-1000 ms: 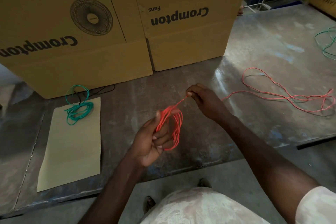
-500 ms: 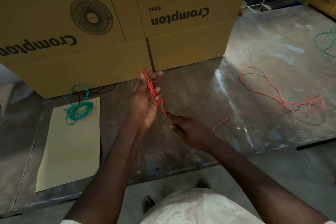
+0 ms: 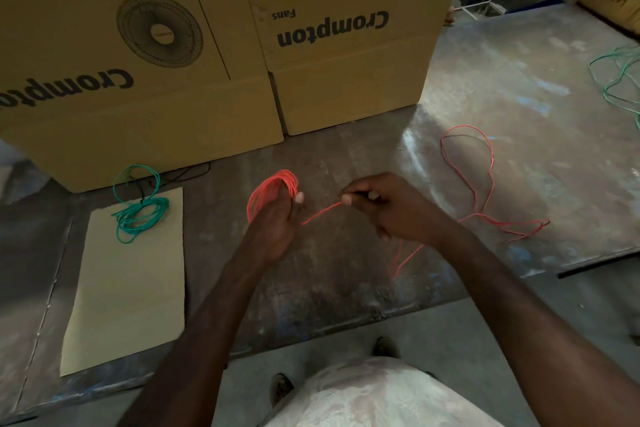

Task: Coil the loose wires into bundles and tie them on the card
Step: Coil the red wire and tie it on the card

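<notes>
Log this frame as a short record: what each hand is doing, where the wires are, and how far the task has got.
left hand: holds red coil looped around its fingers
right hand: pinches the red wire next to the coil
loose red wire: trails right across the table, uncoiled
green bundle: lies on the top of the card
green wire: loose, far right edge
boxes: behind, printed Crompton
progress: green bundle on card; whether it is tied cannot be told; red part wound

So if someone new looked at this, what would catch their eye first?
Probably the bright red wire coil looped around the left hand at centre, its strand pinched by the right hand. Then the green wire bundle on the card at left, below the big Crompton boxes.
</notes>
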